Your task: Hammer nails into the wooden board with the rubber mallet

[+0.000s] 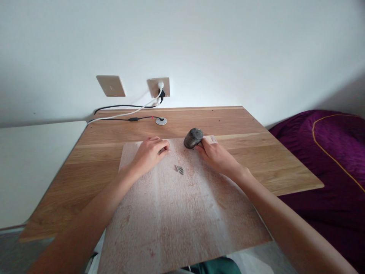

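Observation:
My right hand (212, 154) is closed around the handle of a mallet with a dark grey, worn cylindrical head (193, 138), held close over the far part of a pale, reddish-grained wooden board (182, 217). The fingers hide most of the handle. Over the board's far left part, my left hand (152, 150) is closed, thumb and forefinger pinched together; whatever is between the fingertips is too small to make out. Several small silvery metal pieces, like nails or screws (179, 169), lie in a little pile on the board between the hands.
The board lies on a wooden desk (273, 167) and overhangs its near edge. Cables (125, 114) run along the back to a wall socket (159, 86) and a round desk grommet (161, 121). A white surface (40, 167) adjoins at left; purple fabric (336, 152) fills the right.

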The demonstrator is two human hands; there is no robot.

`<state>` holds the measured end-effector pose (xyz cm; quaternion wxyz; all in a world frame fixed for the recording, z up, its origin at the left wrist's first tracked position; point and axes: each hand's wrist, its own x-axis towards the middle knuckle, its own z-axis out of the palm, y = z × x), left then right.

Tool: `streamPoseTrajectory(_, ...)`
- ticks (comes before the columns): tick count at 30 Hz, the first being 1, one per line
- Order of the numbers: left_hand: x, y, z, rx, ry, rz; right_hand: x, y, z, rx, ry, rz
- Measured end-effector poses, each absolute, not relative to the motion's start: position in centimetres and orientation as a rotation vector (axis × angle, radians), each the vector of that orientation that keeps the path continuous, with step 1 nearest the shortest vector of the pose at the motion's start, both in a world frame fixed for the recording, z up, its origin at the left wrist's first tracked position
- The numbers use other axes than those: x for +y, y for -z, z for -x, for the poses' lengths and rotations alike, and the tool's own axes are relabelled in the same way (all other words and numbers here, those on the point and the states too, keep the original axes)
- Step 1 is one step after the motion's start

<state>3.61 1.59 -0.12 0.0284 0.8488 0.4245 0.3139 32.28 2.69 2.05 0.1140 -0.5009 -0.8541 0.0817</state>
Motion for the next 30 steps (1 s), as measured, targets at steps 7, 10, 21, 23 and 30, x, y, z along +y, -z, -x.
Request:
streamPoseTrajectory(7, 1.6, 0.1, -3.6, 1.269, -0.976, -2.642, 2.8, -1.9, -32.3, -2.515, -0.208, 1.451)
streamPoseTrajectory(10, 1.6, 0.1, -3.7, 1.300, -0.964, -2.615, 2.7, -2.0, -32.3, -2.520, -0.207, 1.453)
streamPoseTrajectory(21, 1.4, 0.6, -3.9, 1.371, -0.954, -2.383, 2.7, -2.2, -32.3, -2.521, -0.267, 1.458)
streamPoseTrajectory(23, 1.4, 0.5, -3.8, 1.384, -0.945, -2.380, 2.9, -2.2, -32.3, -2.519, -0.277, 1.452)
streamPoseTrajectory(30, 1.4, 0.5, -3.8, 1.446, -0.958, -2.376, 2.6, -2.9, -31.6, -2.520, -0.376, 1.433)
